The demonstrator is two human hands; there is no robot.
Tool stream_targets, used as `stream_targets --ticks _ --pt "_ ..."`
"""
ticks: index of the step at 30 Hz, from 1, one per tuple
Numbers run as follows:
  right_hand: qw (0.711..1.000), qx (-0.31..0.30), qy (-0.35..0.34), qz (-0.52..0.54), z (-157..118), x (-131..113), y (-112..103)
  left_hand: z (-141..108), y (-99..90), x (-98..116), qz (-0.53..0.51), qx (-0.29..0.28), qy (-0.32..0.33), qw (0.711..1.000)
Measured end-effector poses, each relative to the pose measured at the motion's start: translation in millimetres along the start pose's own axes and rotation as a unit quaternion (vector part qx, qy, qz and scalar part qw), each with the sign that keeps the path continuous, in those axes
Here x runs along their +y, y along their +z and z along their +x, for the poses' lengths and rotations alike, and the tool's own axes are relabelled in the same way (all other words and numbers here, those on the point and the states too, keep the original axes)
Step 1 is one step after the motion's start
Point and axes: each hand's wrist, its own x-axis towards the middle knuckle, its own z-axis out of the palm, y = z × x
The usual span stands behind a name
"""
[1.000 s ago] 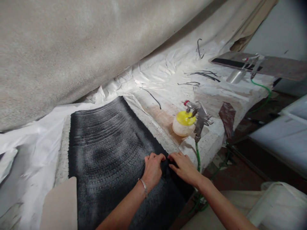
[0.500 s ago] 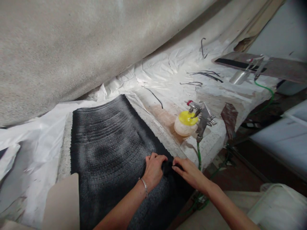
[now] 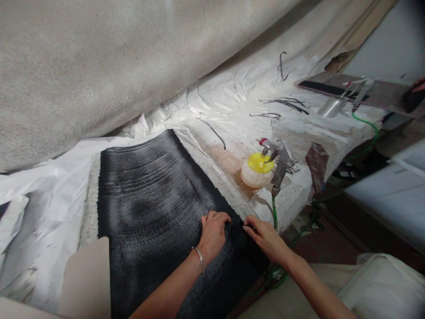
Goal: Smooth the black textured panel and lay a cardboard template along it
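With the black textured rectangular sheet (image 3: 149, 199) on the near left of the white-covered tabletop (image 3: 232, 115), the right hand (image 3: 268, 239) pinches its right edge, best eased without creasing, while the left hand (image 3: 213, 235) curls nearby, its grip hidden

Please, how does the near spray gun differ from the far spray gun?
The near spray gun has a whitish cup with yellow top; the far spray gun has a silver-coloured cup. The near spray gun is close to the right hand; the far spray gun is farther away. Both connect to green hoses.
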Motion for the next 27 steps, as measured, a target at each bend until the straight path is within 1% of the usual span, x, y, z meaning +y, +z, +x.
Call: stream_targets --ticks 3,5,7,9,11,13,16,19,21,25,27 --pt "1.000 0.004 0.009 -0.028 6 13 10 -6 0.2 5 -0.015 0.035 -0.015 0.999" --pt "0.999 0.010 0.017 -0.046 7 17 14 -19 2.0 9 -0.005 0.046 -0.006 0.999" --pt "0.997 0.017 0.016 -0.067 8 18 17 -37 7.6 13 0.035 0.021 0.030 0.999" --pt "0.995 0.020 0.015 -0.098 8 14 17 -57 18.2 15 0.082 -0.023 0.065 0.994" --pt "0.990 0.019 0.015 -0.136 8 10 17 -74 32.1 15 0.120 -0.054 0.078 0.988" --pt "0.985 0.019 0.014 -0.170 8 7 17 -85 45.8 12 0.150 -0.065 0.073 0.984" --pt "0.975 0.020 0.014 -0.219 8 5 18 -90 59.5 8 0.174 -0.068 0.058 0.981" --pt "0.964 0.029 0.037 -0.260 5 4 21 -90 64.7 6 0.183 -0.071 0.051 0.979" --pt "0.963 0.052 0.042 -0.261 2 4 22 -90 66.3 6 0.189 -0.069 0.052 0.978" --pt "0.963 0.121 -0.013 -0.242 -5 10 26 -91 69.3 5 0.205 -0.054 0.062 0.975" --pt "0.957 0.151 -0.023 -0.247 -7 16 29 -91 70.3 6 0.214 -0.046 0.067 0.973"
